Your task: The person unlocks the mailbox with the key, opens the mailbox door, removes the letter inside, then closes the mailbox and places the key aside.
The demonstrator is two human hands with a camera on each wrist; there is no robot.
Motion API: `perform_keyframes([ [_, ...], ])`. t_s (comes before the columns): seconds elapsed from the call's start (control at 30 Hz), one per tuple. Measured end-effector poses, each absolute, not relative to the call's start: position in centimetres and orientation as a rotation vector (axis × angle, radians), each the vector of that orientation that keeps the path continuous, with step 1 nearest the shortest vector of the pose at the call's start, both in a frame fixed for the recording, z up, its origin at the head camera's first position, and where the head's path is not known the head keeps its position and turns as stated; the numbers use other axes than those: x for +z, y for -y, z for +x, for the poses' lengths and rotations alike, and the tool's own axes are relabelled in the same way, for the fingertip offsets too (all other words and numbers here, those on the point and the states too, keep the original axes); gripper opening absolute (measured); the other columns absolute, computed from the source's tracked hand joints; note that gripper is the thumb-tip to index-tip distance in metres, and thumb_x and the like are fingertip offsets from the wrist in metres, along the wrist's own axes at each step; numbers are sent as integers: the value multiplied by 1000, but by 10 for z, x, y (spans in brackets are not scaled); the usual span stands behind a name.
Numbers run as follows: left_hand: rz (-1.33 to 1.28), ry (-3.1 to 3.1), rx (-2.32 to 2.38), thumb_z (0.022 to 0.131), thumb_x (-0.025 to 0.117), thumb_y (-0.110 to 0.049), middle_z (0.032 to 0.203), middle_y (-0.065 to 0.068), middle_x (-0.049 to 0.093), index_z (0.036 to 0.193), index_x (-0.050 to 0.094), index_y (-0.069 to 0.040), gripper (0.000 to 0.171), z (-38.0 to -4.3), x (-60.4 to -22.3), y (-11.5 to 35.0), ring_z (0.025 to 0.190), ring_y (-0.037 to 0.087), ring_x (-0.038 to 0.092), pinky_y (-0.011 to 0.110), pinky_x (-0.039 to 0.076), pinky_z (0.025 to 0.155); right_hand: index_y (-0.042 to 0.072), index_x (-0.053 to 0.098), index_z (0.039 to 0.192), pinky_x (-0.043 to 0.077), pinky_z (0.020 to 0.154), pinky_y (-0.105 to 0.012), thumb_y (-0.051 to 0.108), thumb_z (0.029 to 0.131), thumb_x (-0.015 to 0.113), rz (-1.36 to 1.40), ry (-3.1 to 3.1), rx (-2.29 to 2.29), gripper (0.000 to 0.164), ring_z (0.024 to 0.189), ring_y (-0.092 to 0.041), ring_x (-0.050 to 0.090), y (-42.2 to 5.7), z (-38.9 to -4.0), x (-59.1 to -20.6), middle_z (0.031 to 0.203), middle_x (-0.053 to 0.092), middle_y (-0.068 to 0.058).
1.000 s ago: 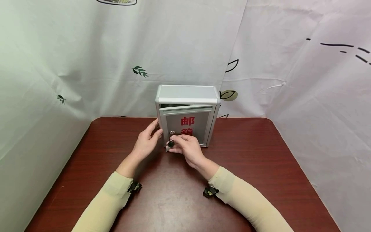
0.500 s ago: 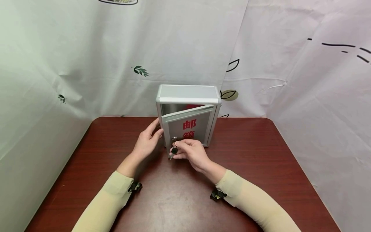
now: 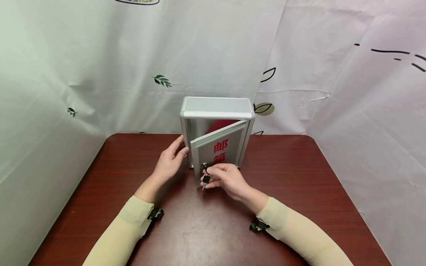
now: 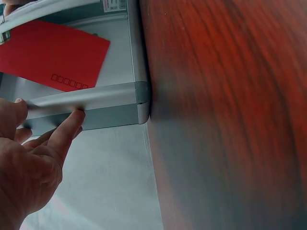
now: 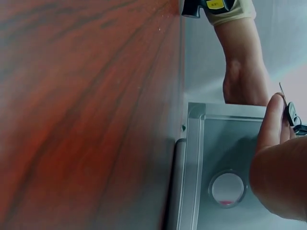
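Note:
A silver metal mailbox with red characters on its door stands upright on the table. The door is swung partway out from its left side. My right hand pinches a key at the door lock, and a second key with a black head dangles below the fingers. Against the mailbox's left side rests my left hand, fingers extended along the wall and thumb near the front edge. Inside, a red envelope with a row of small printed boxes shows in the left wrist view.
The dark red wooden table has rounded back corners. White printed curtain hangs close behind the mailbox and along both sides. In the right wrist view, a round clear piece sits low on the door front.
The door has swung further outward, drawn by my right hand, which moved toward me and to the right. More of the red envelope shows inside. My left hand has stayed at the mailbox's side.

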State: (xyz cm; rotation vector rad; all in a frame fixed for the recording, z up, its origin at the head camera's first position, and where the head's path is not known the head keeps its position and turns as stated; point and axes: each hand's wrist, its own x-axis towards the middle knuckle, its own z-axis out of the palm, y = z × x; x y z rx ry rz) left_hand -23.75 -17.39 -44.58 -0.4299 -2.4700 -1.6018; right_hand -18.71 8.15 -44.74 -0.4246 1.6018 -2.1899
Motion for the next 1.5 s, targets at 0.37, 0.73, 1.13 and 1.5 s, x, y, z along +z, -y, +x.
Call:
perform_keyframes([
  [0.37, -427, 2466, -1603, 116, 65, -19, 163, 17, 58, 171, 47, -13, 58, -238, -446, 174, 122, 35, 76, 42, 61, 103, -27, 65, 115, 69, 79, -38, 2, 107, 63, -513, -1561, -2143, 31, 89, -25, 82, -100, -180, -448, 102, 79, -15],
  [0.73, -427, 2483, -1589, 115, 65, -18, 164, 18, 57, 171, 45, -11, 60, -238, -446, 175, 121, 36, 76, 45, 61, 104, -37, 55, 120, 69, 81, -42, 3, 108, 61, -603, -1542, -2092, 42, 89, -24, 83, -117, -175, -451, 102, 81, -13],
  [1.13, -437, 2491, -1568, 116, 65, -20, 165, 18, 56, 172, 44, -11, 60, -237, -445, 175, 120, 36, 77, 47, 61, 104, -21, 68, 113, 69, 77, -42, 2, 108, 58, -637, -1537, -2044, 26, 88, -28, 83, -138, -171, -454, 100, 81, -15],
  [1.5, -443, 2485, -1575, 116, 65, -19, 164, 18, 56, 172, 45, -13, 60, -237, -445, 175, 123, 36, 76, 45, 61, 104, -7, 75, 113, 69, 78, -42, 0, 108, 56, -680, -1478, -2030, 21, 89, -28, 82, -155, -170, -456, 103, 81, -16],
])
